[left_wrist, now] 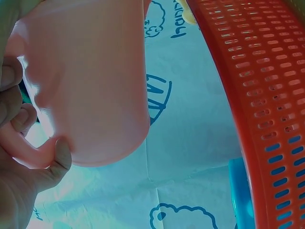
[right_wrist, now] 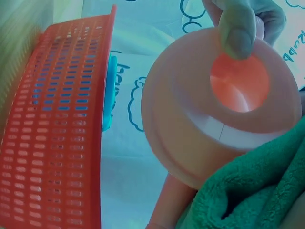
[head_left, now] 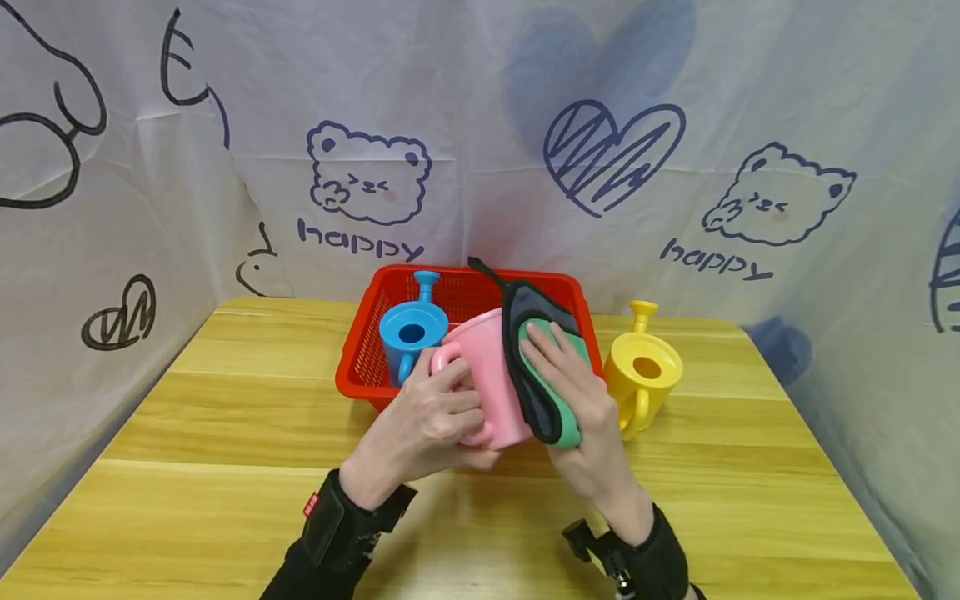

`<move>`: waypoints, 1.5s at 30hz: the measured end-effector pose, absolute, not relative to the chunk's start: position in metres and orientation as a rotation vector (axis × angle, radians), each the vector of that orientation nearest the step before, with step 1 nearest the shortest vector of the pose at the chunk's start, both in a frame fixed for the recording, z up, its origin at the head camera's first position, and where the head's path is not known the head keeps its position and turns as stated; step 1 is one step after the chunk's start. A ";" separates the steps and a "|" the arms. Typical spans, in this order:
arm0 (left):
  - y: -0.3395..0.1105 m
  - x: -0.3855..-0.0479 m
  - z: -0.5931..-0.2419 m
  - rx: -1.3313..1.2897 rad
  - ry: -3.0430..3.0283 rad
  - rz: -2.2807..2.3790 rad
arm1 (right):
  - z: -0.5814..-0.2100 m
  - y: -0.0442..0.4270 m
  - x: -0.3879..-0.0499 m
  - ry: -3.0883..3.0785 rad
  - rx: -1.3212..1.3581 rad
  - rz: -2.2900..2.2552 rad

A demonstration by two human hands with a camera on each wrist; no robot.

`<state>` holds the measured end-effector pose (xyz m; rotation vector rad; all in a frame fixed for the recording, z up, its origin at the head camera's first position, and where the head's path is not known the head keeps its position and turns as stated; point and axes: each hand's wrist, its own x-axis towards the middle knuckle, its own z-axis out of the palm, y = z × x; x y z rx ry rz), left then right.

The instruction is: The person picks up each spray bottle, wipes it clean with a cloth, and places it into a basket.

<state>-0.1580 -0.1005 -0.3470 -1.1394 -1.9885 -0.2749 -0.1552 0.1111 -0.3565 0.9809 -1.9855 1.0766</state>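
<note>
A pink watering can (head_left: pixel 491 375) is held tilted in front of the red basket, its top with the round hole showing in the right wrist view. My left hand (head_left: pixel 427 417) grips its handle, the thumb on the can's top beside the hole (right_wrist: pixel 240 83). My right hand (head_left: pixel 581 400) holds a green and dark grey cloth (head_left: pixel 543 375) with black edging against the can's side. Part of the spout (right_wrist: pixel 171 202) shows beside the cloth in the right wrist view. The right thumb is hidden.
Behind the hands stands a red perforated basket (head_left: pixel 348 385) with a blue watering can (head_left: pixel 414 321) in it. On the table (head_left: pixel 225 433), to the right, is a yellow watering can (head_left: pixel 645 367). A white sheet (head_left: pixel 487 108) with drawings hangs close behind and along the sides.
</note>
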 end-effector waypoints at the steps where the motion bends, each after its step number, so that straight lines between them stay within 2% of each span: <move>1: -0.101 -0.158 -0.347 -1.140 -1.986 -0.280 | -0.356 0.111 -0.155 -1.980 0.997 1.050; 9: -0.103 -0.159 -0.347 -1.145 -1.987 -0.306 | -0.354 0.104 -0.152 -1.906 1.122 0.843; 21: -0.103 -0.158 -0.346 -1.124 -2.009 -0.342 | -0.361 0.108 -0.155 -1.960 0.988 1.108; 34: -0.108 -0.161 -0.346 -1.073 -1.994 -0.313 | -0.355 0.104 -0.153 -1.881 1.164 0.818; 45: -0.106 -0.160 -0.346 -1.021 -1.977 -0.317 | -0.361 0.107 -0.157 -1.884 1.059 1.062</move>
